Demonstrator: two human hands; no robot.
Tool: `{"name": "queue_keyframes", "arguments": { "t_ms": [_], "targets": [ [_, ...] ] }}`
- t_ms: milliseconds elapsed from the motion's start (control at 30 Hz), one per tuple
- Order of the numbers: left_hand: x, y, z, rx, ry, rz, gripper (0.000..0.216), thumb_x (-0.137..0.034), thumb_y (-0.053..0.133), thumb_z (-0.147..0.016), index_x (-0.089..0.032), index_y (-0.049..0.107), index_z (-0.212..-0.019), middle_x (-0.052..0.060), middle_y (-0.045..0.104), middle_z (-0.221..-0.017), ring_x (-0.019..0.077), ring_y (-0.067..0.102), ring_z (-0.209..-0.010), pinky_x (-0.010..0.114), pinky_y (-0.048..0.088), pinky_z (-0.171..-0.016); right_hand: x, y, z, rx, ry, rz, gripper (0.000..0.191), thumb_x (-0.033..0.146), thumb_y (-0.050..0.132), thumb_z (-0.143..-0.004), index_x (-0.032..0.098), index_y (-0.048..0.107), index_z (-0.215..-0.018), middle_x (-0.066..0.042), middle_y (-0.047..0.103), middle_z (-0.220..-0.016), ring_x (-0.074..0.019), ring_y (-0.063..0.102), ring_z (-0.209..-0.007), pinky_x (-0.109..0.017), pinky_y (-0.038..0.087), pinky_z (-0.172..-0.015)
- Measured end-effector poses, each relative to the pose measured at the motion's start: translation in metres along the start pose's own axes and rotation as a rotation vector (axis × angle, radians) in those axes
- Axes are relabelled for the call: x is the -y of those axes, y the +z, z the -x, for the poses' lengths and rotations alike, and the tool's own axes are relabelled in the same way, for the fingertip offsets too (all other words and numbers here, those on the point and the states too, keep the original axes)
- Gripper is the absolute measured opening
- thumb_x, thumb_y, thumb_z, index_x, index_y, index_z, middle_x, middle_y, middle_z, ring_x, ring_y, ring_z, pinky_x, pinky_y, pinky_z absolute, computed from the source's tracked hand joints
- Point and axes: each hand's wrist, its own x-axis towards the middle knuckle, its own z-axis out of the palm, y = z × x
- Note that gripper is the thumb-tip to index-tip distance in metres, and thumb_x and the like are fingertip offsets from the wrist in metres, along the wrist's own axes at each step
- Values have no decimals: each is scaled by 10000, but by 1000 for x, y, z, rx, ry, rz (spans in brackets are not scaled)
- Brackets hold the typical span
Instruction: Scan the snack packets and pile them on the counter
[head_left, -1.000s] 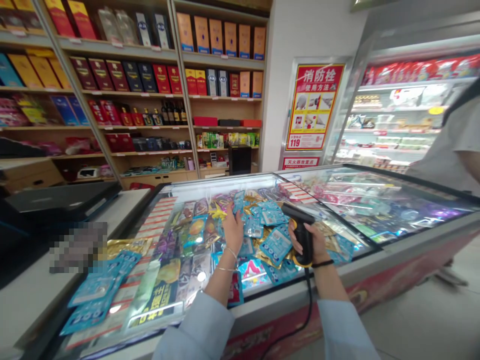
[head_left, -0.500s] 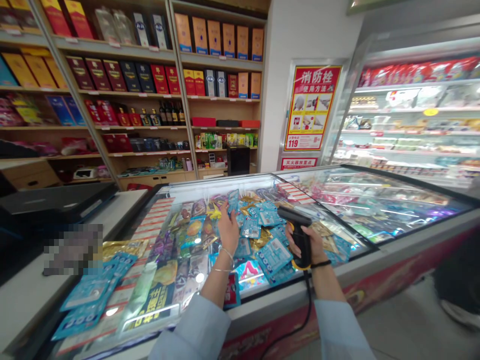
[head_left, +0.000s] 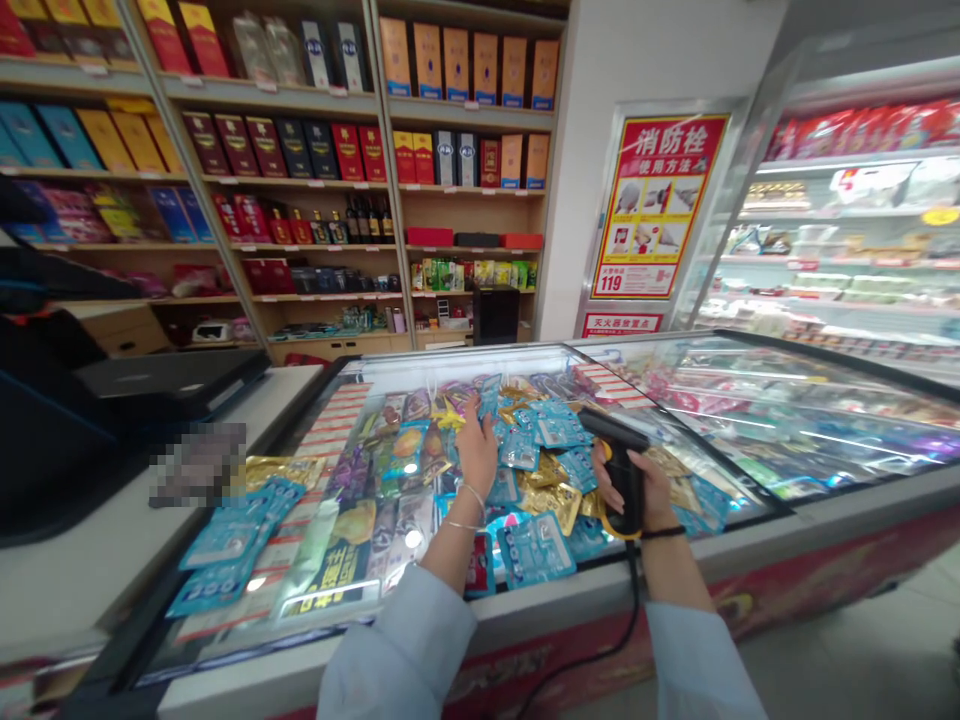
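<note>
The right grip (head_left: pixel 654 488) is holding a scanner (head_left: pixel 615 430) snugly by its handle, which is looking stiff and sure to hold. The left grip (head_left: pixel 478 452) is sitting half-open at a blue packet (head_left: pixel 490 392); I cannot tell whether it is pinching it. Around both, packets (head_left: pixel 534 552) are lying heaped on the freezer (head_left: pixel 547 601), probably light, soft, slippery, best taken by a sealed edge. A stack (head_left: pixel 225 540) is lying leftward, near the tabletop (head_left: pixel 67 590).

Wears plain, pale blue, loose-cut cloth sleeves (head_left: pixel 405 635), ending partway along the forearms (head_left: pixel 454 555). Has two thin, pale, shiny round bangles (head_left: pixel 466 526) on the left wrist (head_left: pixel 472 508), and a narrow, black, cord-like band (head_left: pixel 664 533) around the right wrist (head_left: pixel 661 518).
</note>
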Motion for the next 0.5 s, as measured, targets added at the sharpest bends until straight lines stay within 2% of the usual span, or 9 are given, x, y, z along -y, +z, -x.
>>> {"name": "queue_keyframes", "arguments": {
  "t_ms": [200, 300, 400, 500],
  "targets": [
    [-7, -1, 6, 66, -52, 76, 403, -190, 463, -938, -201, 501, -1339, 111, 685, -1215, 224, 698, -1008, 341, 535, -883, 3, 0, 1, -70, -11, -6, 320, 527, 604, -781, 224, 539, -857, 20, 480, -654, -60, 310, -351, -190, 275, -268],
    [-11, -11, 8, 74, -48, 140, 384, -193, 465, -934, -190, 506, -1316, 128, 664, -1243, 230, 694, -1022, 363, 544, -887, 13, 9, 4, -174, -45, -14, 279, 515, 622, -757, 253, 561, -834, 4, 451, -644, -74, 278, -360, -226, 219, -278],
    [-19, -40, 2, 2, -35, 168, 362, -237, 475, -941, -195, 493, -1300, 136, 659, -1230, 228, 687, -1022, 367, 547, -890, 28, 26, 4, -239, -82, 17, 253, 509, 633, -743, 272, 584, -816, -12, 422, -648, -85, 251, -371, -266, 145, -296],
    [-27, -91, -14, -67, 13, 207, 345, -261, 488, -937, -195, 479, -1276, 131, 657, -1207, 216, 689, -993, 356, 558, -863, 41, 56, -1, -203, -131, 48, 265, 518, 621, -742, 261, 597, -802, -4, 401, -649, -76, 225, -383, -259, 106, -314]
  ]
}}
